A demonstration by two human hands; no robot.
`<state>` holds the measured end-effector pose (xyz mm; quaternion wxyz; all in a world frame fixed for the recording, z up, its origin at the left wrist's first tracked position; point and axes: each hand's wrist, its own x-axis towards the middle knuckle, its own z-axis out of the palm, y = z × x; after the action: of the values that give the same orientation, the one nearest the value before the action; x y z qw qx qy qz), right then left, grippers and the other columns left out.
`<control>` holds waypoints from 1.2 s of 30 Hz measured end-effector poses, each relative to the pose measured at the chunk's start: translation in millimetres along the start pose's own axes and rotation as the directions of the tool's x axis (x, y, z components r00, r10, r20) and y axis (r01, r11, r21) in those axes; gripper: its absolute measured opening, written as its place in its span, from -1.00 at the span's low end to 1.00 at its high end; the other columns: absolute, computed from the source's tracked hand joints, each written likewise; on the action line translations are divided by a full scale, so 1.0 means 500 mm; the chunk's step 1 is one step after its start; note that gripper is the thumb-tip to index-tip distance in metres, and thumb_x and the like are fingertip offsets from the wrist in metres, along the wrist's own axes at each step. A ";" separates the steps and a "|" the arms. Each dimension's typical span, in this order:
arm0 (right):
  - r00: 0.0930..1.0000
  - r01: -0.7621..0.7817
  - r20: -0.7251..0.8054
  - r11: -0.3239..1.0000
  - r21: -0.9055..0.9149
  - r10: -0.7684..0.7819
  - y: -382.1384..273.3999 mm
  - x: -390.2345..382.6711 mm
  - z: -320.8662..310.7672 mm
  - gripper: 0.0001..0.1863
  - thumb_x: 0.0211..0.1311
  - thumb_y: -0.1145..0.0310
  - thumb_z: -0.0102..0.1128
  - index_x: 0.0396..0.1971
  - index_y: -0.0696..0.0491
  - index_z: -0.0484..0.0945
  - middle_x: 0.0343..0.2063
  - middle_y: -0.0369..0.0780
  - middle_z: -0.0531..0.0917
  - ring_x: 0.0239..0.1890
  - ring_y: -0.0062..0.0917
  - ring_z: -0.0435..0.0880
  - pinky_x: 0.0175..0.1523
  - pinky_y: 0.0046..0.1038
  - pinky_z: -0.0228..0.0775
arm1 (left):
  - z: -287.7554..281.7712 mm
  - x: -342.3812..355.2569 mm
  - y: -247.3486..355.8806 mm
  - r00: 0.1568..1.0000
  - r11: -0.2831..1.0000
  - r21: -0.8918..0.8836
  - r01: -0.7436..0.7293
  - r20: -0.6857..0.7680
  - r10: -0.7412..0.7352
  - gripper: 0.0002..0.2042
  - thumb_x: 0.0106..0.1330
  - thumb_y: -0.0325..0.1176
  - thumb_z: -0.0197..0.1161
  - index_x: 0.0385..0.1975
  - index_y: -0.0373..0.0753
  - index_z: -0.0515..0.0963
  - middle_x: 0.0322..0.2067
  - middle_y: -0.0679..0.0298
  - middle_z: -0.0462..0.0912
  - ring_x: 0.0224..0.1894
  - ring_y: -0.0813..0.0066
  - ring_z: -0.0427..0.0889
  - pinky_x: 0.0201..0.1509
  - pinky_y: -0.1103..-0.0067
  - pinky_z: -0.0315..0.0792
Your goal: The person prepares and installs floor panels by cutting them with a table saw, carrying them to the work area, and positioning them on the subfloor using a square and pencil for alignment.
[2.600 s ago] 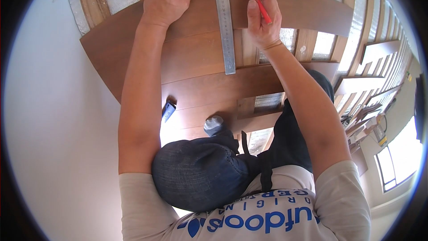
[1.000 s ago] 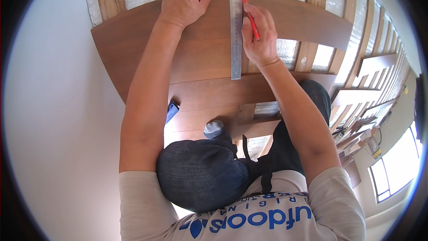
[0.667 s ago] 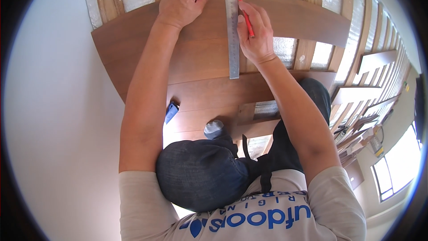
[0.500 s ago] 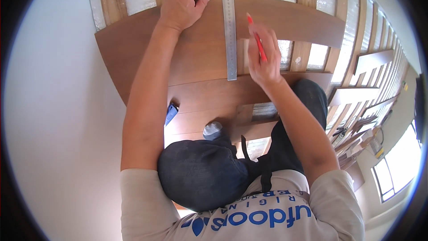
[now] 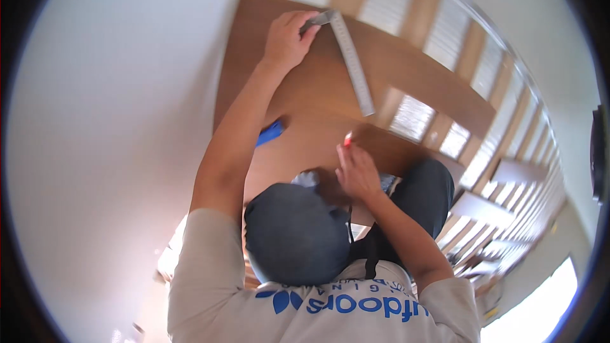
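My left hand (image 5: 289,41) grips the short arm of a metal carpenter's square (image 5: 351,63) at the far edge of a brown wooden plank (image 5: 413,56). The long arm lies angled across the boards. My right hand (image 5: 358,171), lower down near my bent knee, holds a red pencil (image 5: 348,141) with its tip upward, apart from the square. A blue object (image 5: 270,132), whose kind I cannot make out, lies on the boards beside my left forearm. The view is blurred.
A white wall (image 5: 108,140) runs along the left. Wooden battens (image 5: 422,13) over silver foil sheeting extend beyond the planks and to the right, where loose boards (image 5: 483,206) lie across them. A bright window (image 5: 540,298) is at the lower right.
My right hand has drawn back from the square down toward my body, pencil still held. My left hand stays on the square. The whole view has turned and shifted.
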<state>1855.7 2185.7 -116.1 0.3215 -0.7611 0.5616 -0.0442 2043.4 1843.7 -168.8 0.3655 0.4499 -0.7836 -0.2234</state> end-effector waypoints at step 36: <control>0.883 0.363 -0.283 0.927 -0.093 -0.375 -0.238 0.110 -0.258 -0.58 0.41 0.32 0.25 0.21 0.10 0.55 0.16 -0.09 0.62 0.24 -0.17 0.57 0.40 -0.15 0.35 | -0.418 -0.670 0.386 0.718 0.838 0.294 0.460 0.432 -0.546 -0.05 0.28 0.11 0.40 0.58 -0.21 0.15 0.28 -0.19 0.43 0.34 -0.15 0.46 0.35 0.05 0.32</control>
<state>1919.0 2099.7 33.6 0.2054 -0.8446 0.4490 -0.2072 2210.4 2225.6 -30.0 0.0366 0.6012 -0.7139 -0.3572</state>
